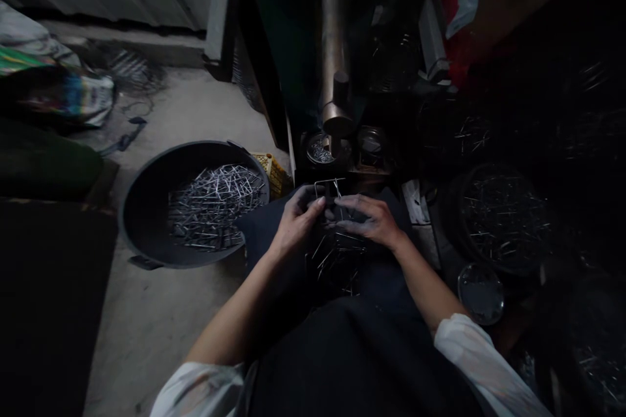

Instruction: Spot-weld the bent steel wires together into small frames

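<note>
My left hand (298, 218) pinches a thin bent metal wire (328, 181) between thumb and fingers, its angled top standing above the fingertips. Close beside it, my right hand (369, 216) has its fingers closed around a second thin metal wire (337, 190), which crosses the first near its right end. Both hands are held over my lap, and grey dirt covers the fingers. Loose wire pieces (337, 264) lie below the hands on dark cloth. Just beyond the fingertips stands a machine with a metal ram (335, 91); a small dish of tiny metal parts (320, 150) sits at its foot.
To the left, a large black basin (130, 208) holds many bent wires (215, 205), with a yellow plastic crate (271, 169) behind it. A dark tub of wires (503, 221) and a round shallow dish (480, 294) stand at right. Sacks (53, 88) lie far left.
</note>
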A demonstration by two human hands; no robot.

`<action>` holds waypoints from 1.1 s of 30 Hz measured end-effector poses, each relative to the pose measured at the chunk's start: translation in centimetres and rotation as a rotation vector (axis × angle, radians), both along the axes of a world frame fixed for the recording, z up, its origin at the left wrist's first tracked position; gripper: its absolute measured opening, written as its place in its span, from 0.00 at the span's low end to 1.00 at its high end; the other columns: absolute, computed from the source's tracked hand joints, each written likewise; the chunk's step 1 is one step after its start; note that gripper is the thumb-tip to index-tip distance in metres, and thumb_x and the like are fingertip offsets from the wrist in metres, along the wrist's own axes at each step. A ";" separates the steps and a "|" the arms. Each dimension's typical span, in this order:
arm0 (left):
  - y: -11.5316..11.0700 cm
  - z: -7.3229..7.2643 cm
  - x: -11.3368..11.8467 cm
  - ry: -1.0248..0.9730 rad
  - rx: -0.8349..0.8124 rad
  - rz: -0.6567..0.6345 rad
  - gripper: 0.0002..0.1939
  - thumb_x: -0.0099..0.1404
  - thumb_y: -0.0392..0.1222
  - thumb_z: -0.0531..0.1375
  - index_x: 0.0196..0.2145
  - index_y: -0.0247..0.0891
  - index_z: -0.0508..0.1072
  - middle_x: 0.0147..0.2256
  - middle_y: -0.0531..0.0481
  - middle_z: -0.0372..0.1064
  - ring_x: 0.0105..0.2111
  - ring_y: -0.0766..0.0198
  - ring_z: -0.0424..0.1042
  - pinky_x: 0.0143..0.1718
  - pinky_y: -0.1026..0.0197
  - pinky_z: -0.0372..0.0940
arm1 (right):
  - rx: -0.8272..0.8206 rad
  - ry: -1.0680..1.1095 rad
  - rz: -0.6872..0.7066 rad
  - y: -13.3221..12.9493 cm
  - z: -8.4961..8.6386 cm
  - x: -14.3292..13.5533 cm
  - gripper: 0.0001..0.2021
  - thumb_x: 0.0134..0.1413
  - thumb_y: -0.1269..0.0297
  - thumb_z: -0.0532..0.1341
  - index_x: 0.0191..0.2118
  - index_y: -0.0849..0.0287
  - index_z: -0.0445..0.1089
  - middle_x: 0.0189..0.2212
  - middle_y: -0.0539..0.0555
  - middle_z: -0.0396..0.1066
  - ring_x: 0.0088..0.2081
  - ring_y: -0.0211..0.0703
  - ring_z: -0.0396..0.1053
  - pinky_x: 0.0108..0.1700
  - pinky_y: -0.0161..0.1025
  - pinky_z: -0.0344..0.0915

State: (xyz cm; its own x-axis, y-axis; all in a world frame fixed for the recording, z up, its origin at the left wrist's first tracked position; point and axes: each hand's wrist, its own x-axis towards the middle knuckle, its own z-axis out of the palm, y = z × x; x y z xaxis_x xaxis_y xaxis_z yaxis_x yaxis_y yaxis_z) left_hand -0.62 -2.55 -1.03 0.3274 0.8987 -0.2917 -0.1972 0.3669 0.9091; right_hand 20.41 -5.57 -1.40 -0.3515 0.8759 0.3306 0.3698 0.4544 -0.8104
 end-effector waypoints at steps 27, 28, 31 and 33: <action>1.9 0.5 0.5 -0.091 0.018 0.052 0.25 0.61 0.53 0.68 0.51 0.38 0.69 0.25 0.53 0.73 0.23 0.65 0.72 0.26 0.61 0.72 | 0.081 -0.055 0.059 2.8 1.6 0.7 0.24 0.59 0.62 0.68 0.60 0.50 0.70 0.52 0.54 0.76 0.54 0.45 0.75 0.58 0.42 0.71; 1.9 0.5 0.6 -0.099 0.014 0.053 0.25 0.61 0.53 0.68 0.50 0.38 0.69 0.25 0.53 0.73 0.23 0.65 0.72 0.26 0.61 0.73 | 0.082 -0.055 0.061 2.8 1.7 0.7 0.24 0.59 0.62 0.69 0.60 0.50 0.70 0.52 0.55 0.76 0.54 0.45 0.74 0.58 0.42 0.71; 2.0 0.7 0.7 -0.110 0.022 0.061 0.25 0.61 0.53 0.68 0.50 0.38 0.69 0.24 0.54 0.72 0.22 0.65 0.71 0.26 0.61 0.72 | 0.087 -0.049 0.063 3.0 1.9 0.7 0.24 0.59 0.63 0.68 0.60 0.50 0.70 0.53 0.55 0.76 0.54 0.45 0.74 0.58 0.43 0.70; 2.1 0.8 0.7 -0.110 0.034 0.065 0.26 0.61 0.53 0.68 0.51 0.37 0.69 0.24 0.53 0.72 0.22 0.66 0.71 0.26 0.62 0.72 | 0.090 -0.045 0.058 3.0 2.2 0.6 0.23 0.59 0.63 0.68 0.60 0.50 0.71 0.52 0.56 0.76 0.54 0.46 0.74 0.58 0.43 0.71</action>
State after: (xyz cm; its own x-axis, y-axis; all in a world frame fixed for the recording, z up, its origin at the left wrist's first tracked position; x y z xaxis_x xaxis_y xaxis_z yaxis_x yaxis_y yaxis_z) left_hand 0.12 -0.49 -0.22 0.2967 0.9277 -0.2267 -0.3185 0.3199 0.8923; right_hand 21.03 -2.54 0.79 -0.4172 0.8210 0.3898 0.3756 0.5463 -0.7487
